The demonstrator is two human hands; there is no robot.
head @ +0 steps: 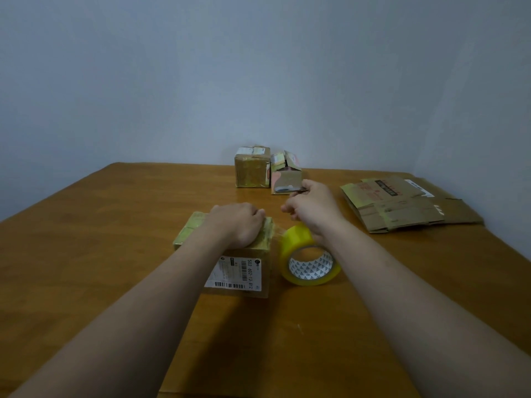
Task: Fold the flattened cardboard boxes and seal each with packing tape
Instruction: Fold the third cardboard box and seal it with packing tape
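L hand [238, 222] curled over top of the box [244, 271] in front of me, pinning it so the tape stays taut. R hand [313, 208] pinches a small dark thing [300, 191], prob a cutter, above the tape roll [310, 259] standing just beside it; flat boxes [402, 205] wait far right

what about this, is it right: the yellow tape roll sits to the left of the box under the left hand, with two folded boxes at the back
Not quite. The tape roll sits to the right of the box, not the left, as the head view shows. The rest holds: the left hand is on that box, and two folded boxes stand at the back.
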